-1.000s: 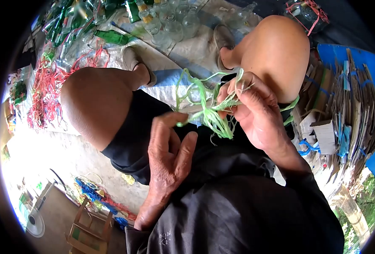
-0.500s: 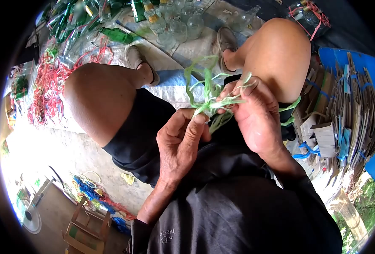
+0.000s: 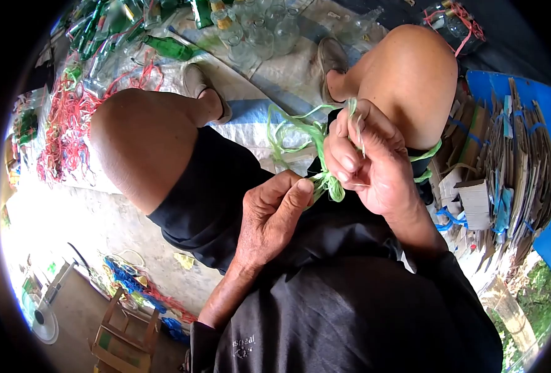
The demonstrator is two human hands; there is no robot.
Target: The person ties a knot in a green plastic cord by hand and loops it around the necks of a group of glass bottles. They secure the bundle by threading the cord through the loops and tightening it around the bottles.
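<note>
Between my hands, above my lap, hangs a tangled bunch of light green plastic twine (image 3: 333,186) with loose loops trailing toward my feet. My left hand (image 3: 277,208) pinches one end of it between thumb and forefinger. On the other side, my right hand (image 3: 372,158) is closed with its fingers curled, and thin strands of the twine stick out at the fingertips. Part of the bunch is hidden behind the right fingers. More green twine (image 3: 434,151) lies across my thigh on the right.
Clear glass bottles (image 3: 260,43) and green bottles (image 3: 170,48) lie beyond my feet. Red twine (image 3: 70,133) is heaped at left. Stacked flattened cardboard (image 3: 505,168) stands at right. A wooden chair (image 3: 126,332), a fan (image 3: 44,323) and blue twine (image 3: 126,276) are lower left.
The green bunch has turned and its knotted part now hangs lower, between the hands. My right hand has curled more and moved slightly left; my left hand has shifted slightly right and down.
</note>
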